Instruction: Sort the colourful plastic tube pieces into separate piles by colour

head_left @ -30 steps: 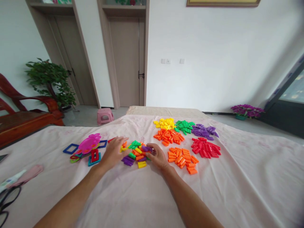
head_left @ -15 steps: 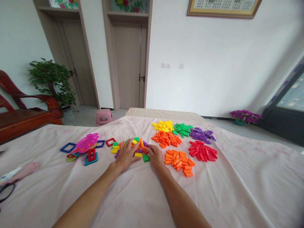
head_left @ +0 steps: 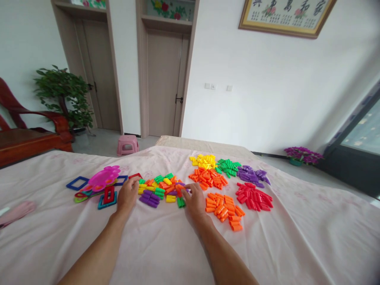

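Note:
A mixed pile of plastic building blocks point(head_left: 150, 198), in purple, green, yellow and orange, lies on the cloth in front of me. My left hand point(head_left: 128, 194) rests at the pile's left edge, its fingers slightly bent and nothing visible in them. At the right edge of the pile, my right hand point(head_left: 194, 200) pinches an orange block point(head_left: 179, 190) between thumb and fingers. Just below that block is a green block point(head_left: 181, 202). Close to the right hand lies a group of orange blocks point(head_left: 222, 206), some joined in rows.
Sorted heaps of yellow blocks point(head_left: 204, 161), green blocks point(head_left: 228, 167), purple blocks point(head_left: 252, 175) and red blocks point(head_left: 253, 196) lie to the right. A pink flower-shaped piece point(head_left: 103, 178) and square frames point(head_left: 77, 183) are at left. A pink stool point(head_left: 127, 145) stands beyond the table.
My left hand has moved left off the mixed pile, uncovering purple, green and yellow blocks. My right hand stays at the pile's right side, now with an orange block visible in its fingertips.

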A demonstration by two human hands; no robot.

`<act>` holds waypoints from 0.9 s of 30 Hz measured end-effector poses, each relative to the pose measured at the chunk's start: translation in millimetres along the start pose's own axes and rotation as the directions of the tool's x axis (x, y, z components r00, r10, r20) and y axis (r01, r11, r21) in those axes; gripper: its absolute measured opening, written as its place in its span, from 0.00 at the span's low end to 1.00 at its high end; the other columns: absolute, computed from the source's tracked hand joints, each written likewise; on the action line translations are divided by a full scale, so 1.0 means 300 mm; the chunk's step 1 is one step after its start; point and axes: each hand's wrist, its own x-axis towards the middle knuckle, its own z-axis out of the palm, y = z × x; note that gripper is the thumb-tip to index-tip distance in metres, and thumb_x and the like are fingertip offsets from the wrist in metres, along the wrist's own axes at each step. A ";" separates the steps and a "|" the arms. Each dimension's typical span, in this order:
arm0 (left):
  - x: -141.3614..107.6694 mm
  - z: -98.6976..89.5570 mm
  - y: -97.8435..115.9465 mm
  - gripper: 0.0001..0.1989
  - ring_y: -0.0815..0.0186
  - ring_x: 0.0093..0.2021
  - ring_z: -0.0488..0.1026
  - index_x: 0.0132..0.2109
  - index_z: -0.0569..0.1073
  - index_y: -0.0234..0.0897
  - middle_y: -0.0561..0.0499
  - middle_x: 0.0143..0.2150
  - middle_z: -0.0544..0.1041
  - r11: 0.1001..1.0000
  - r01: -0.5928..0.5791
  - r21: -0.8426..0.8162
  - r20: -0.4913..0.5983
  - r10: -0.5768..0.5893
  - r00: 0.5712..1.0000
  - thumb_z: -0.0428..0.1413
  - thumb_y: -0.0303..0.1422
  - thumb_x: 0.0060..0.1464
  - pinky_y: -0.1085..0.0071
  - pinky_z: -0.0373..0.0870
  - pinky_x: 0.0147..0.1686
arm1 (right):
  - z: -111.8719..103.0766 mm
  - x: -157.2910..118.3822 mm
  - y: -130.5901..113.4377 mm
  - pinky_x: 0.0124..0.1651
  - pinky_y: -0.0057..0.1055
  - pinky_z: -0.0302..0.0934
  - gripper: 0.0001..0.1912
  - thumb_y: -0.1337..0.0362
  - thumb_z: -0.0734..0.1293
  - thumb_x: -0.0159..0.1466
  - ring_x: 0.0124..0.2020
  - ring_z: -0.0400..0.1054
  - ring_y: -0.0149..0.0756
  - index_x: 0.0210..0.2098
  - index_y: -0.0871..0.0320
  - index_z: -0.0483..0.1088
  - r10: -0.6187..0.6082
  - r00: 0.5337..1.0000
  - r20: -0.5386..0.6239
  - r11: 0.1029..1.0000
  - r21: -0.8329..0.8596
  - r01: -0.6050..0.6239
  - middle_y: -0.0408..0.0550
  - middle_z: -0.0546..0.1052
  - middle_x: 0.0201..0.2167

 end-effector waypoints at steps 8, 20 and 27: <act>0.014 0.013 -0.001 0.18 0.56 0.50 0.76 0.48 0.79 0.41 0.46 0.52 0.79 0.997 0.072 0.008 0.085 -0.072 0.994 0.48 0.35 0.57 0.62 0.71 0.51 | -0.057 0.088 0.024 0.26 0.29 0.64 0.26 0.41 0.68 0.56 0.27 0.73 0.37 0.37 0.59 0.71 0.416 0.908 -0.058 0.773 0.548 -0.320 0.48 0.78 0.28; 0.023 0.007 0.001 0.19 0.56 0.50 0.75 0.51 0.78 0.44 0.48 0.54 0.77 0.990 0.120 0.074 0.154 -0.130 0.980 0.47 0.37 0.58 0.64 0.69 0.47 | -0.099 0.146 0.130 0.48 0.38 0.72 0.36 0.60 0.69 0.53 0.47 0.76 0.42 0.60 0.60 0.61 0.512 0.828 -0.228 0.649 0.734 -0.199 0.59 0.76 0.52; 0.037 0.022 -0.033 0.19 0.58 0.48 0.75 0.50 0.79 0.46 0.49 0.52 0.78 0.991 0.109 0.074 0.139 -0.118 0.983 0.48 0.39 0.58 0.66 0.68 0.43 | -0.026 0.081 0.072 0.51 0.38 0.68 0.18 0.66 0.60 0.61 0.46 0.74 0.41 0.48 0.60 0.73 0.163 0.974 -0.155 0.958 0.260 -0.119 0.55 0.79 0.46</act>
